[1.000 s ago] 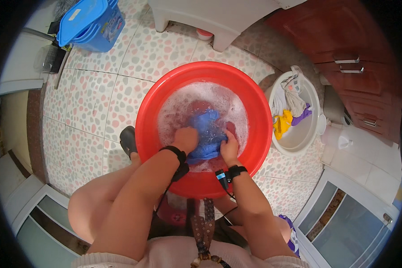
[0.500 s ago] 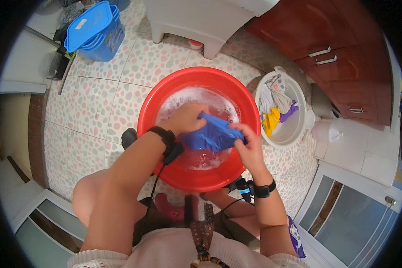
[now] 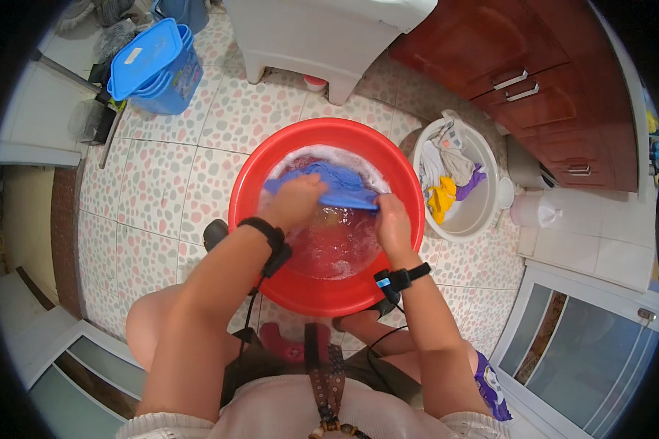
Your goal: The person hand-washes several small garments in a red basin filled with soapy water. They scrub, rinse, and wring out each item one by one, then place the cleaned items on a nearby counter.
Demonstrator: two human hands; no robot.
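A wet blue cloth (image 3: 333, 178) is spread over soapy water inside a large red basin (image 3: 329, 298). My left hand (image 3: 299, 199), a little blurred, is closed on the cloth's near left part. At its right end, my right hand (image 3: 394, 222) pinches a corner near the basin's right wall. The near edge of the cloth runs taut between both hands, while its far part floats among white suds. Reddish water shows below it. Just right of the basin, a white tub (image 3: 461, 233) holds grey clothes (image 3: 450, 150), a yellow cloth (image 3: 441, 199) and a purple one (image 3: 471, 182).
Blue lidded buckets (image 3: 157, 69) stand at the far left on the tiled floor (image 3: 154, 175). A white sink base (image 3: 322, 36) rises beyond the basin. Red cabinets (image 3: 556, 102) line the far right. Close to me sits a pink item (image 3: 282, 344) by my legs.
The blue cloth was bunched and lifted between my hands; now it is spread out farther back on the water. My left hand has shifted left and my right hand slightly nearer me.
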